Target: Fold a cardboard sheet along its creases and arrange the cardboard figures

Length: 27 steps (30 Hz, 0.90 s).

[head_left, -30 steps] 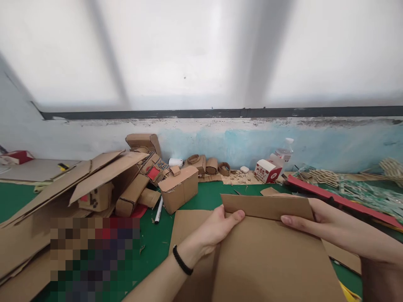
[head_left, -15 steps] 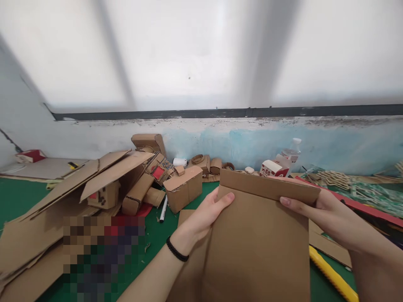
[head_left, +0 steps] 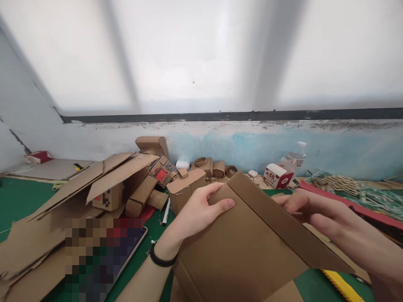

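Observation:
A brown cardboard sheet (head_left: 239, 247) with a creased strip along its upper edge is held tilted in front of me. My left hand (head_left: 204, 209), a black braided band on its wrist, grips the sheet's upper left corner, thumb on the near face and fingers behind. My right hand (head_left: 311, 209) is closed with bent fingers at the far edge of the folded strip (head_left: 283, 226); its fingertips are partly hidden behind the cardboard. Beneath the sheet, another cardboard piece (head_left: 285, 293) shows. A yellow-handled tool (head_left: 341, 285) lies at the lower right, partly covered.
Stacked cardboard sheets (head_left: 47, 214) lean at left, by a blurred phone-like device (head_left: 127, 251). Cardboard models, including a box (head_left: 182, 191), stand along the wall. A white marker (head_left: 166, 212) lies near them. Behind my right hand are a red-and-white carton (head_left: 275, 176) and a clear bottle (head_left: 297, 157).
The cardboard sheet has turned clockwise, its right side dropping lower. My right hand has shifted from its top right corner to the strip's far edge; my left hand keeps its hold.

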Motion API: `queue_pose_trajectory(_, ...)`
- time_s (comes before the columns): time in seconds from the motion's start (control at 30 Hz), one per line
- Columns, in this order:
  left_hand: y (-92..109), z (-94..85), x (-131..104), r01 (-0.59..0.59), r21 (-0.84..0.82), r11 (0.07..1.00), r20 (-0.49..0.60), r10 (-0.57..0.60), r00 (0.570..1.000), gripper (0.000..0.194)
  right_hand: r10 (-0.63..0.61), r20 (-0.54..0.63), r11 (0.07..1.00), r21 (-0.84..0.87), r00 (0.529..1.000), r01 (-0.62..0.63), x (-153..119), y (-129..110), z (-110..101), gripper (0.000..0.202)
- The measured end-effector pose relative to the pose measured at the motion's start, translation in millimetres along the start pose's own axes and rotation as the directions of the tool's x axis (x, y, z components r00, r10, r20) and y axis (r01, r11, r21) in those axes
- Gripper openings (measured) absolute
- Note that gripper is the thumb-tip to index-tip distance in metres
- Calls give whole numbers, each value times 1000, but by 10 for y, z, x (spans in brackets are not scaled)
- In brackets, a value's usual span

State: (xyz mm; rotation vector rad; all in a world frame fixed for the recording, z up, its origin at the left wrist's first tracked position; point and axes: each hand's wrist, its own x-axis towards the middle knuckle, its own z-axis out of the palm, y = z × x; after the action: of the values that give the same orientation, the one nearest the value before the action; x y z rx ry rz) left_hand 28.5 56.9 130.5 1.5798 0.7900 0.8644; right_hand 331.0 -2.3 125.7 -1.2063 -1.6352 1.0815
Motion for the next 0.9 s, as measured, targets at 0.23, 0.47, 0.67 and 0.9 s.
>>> queue_pose_trajectory(0.23,284,94,-186,-51,291,955,-89,80,993,31,40,233,971,221,972,-93,46,-140,245,50)
queue_pose_trajectory(0.47,384,113,-280,-75,379,922,-96,120,988,27,46,407,983,143,912,-113,19,-131,346,97)
queue_pose_trajectory(0.67,293,236,-221,-31,538,842,-152,133,979,24,98,394,995,-48,914,-86,54,43,202,101)
queue_pose_trajectory(0.9,194,449,-208,-4,758,652,-157,187,970,45,100,415,994,6,904,-113,5,195,-14,117)
